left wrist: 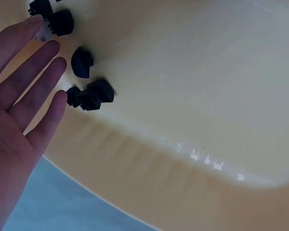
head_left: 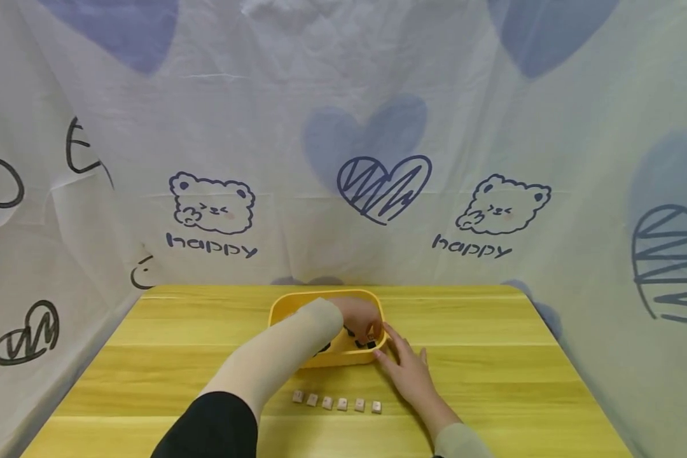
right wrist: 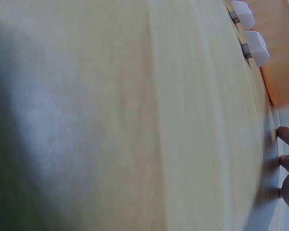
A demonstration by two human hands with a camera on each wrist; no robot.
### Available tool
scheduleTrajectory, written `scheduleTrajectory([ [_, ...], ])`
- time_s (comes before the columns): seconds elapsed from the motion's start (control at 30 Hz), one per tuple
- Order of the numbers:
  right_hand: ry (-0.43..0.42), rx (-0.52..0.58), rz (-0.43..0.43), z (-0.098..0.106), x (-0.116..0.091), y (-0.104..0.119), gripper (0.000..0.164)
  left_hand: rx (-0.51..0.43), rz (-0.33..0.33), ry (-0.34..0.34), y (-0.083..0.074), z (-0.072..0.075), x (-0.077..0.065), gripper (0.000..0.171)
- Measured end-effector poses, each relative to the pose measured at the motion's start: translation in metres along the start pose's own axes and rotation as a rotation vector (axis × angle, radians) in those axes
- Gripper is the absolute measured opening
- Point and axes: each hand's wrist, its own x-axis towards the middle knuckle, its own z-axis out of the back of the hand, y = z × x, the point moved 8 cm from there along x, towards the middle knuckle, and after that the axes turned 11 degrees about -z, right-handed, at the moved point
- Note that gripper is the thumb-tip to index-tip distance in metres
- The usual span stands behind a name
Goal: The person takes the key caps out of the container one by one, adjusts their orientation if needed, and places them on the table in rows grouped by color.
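In the head view my left hand (head_left: 362, 316) reaches down into the yellow tray (head_left: 343, 360), toward its right end. Black keycaps (left wrist: 89, 96) lie around its fingers on the tray floor. A whitish keycap (left wrist: 45, 32) shows at the tips of the thumb and the nearest finger, which pinch it beside a black one. My right hand (head_left: 408, 370) is spread at the tray's right front corner, its extended fingers along the outer wall. In the right wrist view the fingertips (right wrist: 285, 161) rest low beside the tray wall.
Several white keycaps (head_left: 342, 404) stand in a spaced row on the wooden table (head_left: 481, 369), in front of the tray. A white cloth (head_left: 298, 210) with hearts and bear drawings hangs behind the table and along its sides.
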Motion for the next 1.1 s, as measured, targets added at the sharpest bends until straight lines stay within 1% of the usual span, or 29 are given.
scheduleTrajectory([
  [0.1,-0.001,-0.001,-0.002,0.000,-0.001,-0.001,0.068,0.008,-0.006,0.001,-0.002,-0.001,0.001,0.020],
  [0.3,0.008,0.003,-0.005,-0.001,-0.002,0.001,0.067,0.000,-0.006,0.015,-0.005,-0.003,-0.003,0.015],
  [0.43,0.008,0.000,-0.006,-0.002,-0.002,0.000,0.066,-0.021,0.002,0.018,-0.001,-0.005,-0.006,0.013],
  [0.6,0.001,-0.004,0.002,0.000,-0.001,0.000,0.065,-0.017,0.014,-0.005,0.005,-0.005,-0.010,0.013],
  [0.7,-0.002,-0.009,0.010,0.000,0.000,0.002,0.066,0.004,0.025,-0.022,0.008,-0.004,-0.017,0.013],
  [0.8,-0.001,-0.015,0.007,0.000,0.000,0.001,0.067,0.011,0.025,-0.039,0.006,-0.002,-0.024,0.011],
  [0.97,0.008,-0.018,0.004,-0.001,0.000,0.000,0.068,0.001,0.028,-0.085,0.003,0.003,-0.040,0.008],
  [1.1,0.017,-0.016,-0.002,-0.002,0.000,0.001,0.068,-0.034,0.042,-0.117,0.000,0.007,-0.053,0.008],
])
